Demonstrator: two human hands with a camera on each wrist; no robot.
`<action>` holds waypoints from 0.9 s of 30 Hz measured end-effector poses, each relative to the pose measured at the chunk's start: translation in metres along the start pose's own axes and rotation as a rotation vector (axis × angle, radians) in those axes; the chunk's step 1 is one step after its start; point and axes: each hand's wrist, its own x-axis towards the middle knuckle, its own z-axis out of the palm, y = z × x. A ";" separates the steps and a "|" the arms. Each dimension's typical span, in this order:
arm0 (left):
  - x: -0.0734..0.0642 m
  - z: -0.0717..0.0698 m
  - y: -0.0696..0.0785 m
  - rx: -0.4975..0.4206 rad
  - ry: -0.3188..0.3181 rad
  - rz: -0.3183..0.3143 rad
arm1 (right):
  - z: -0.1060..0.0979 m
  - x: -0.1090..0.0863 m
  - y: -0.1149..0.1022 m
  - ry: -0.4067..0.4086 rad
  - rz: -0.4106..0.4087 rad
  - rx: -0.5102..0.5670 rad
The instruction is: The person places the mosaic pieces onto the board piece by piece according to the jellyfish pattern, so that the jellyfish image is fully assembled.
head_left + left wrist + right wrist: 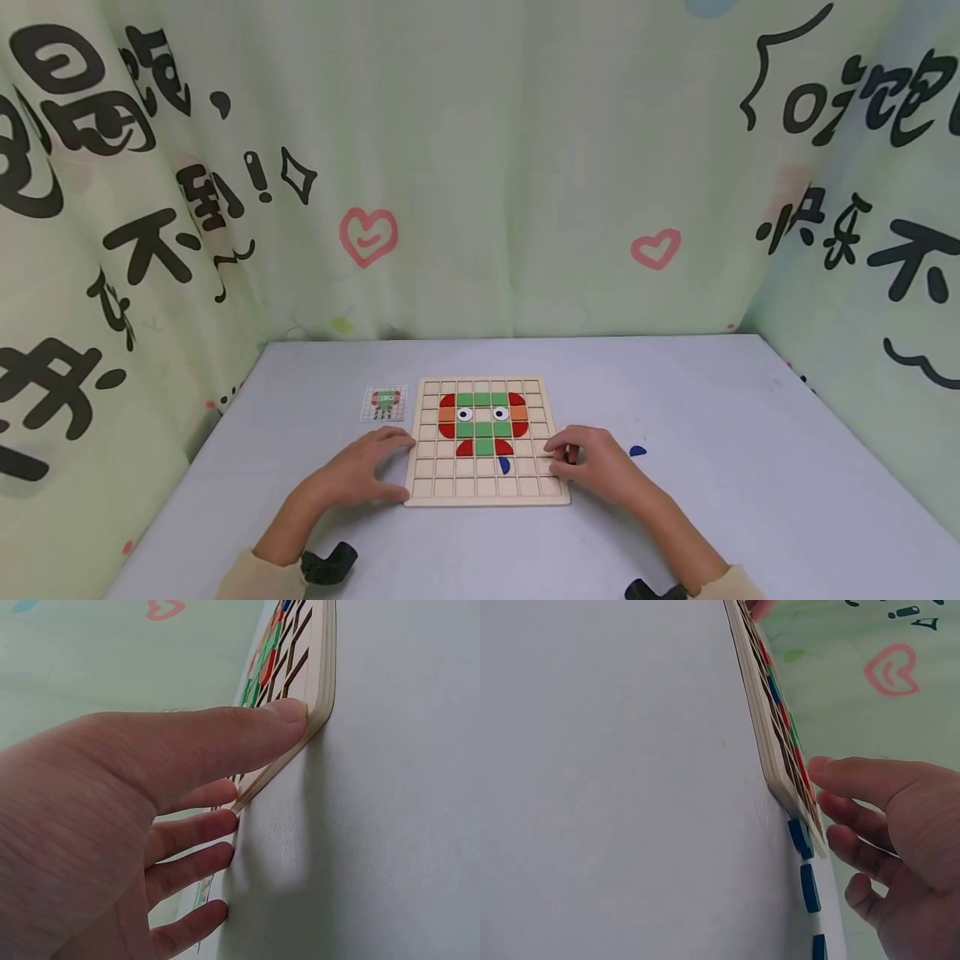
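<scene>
A square wooden grid board (442, 489) lies on the table and bears a figure of red, green and orange pieces with two eye pieces (465, 414). Below the figure sits one blue half-round piece (504, 465), tilted in its cell. My left hand (360, 471) steadies the board's left side, thumb (289, 712) on the near corner and fingers spread along the edge. Over the right edge hovers my right hand (596, 467), fingers loosely bent, with no piece showing between thumb and fingers in the right wrist view. Blue pieces (810, 888) lie in a row beside the board there.
Left of the board's far corner lies a small picture card (384, 403) of a green and red figure. Another blue piece (637, 451) rests on the white table (675, 392) right of the right hand. A pale green curtain (510, 167) stands behind the table.
</scene>
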 end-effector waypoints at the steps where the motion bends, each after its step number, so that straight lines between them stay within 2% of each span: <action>1: 0.000 0.000 0.000 0.001 0.002 0.001 | -0.001 -0.001 0.002 0.006 0.001 -0.009; 10: -0.003 -0.001 0.000 -0.002 0.012 0.010 | -0.010 -0.003 0.012 0.023 0.015 -0.065; 18: -0.003 -0.003 0.001 -0.006 0.010 0.001 | -0.018 -0.003 0.019 -0.019 -0.018 -0.088; 27: -0.002 -0.002 0.001 -0.004 0.003 0.008 | -0.014 0.000 0.024 -0.050 -0.006 -0.098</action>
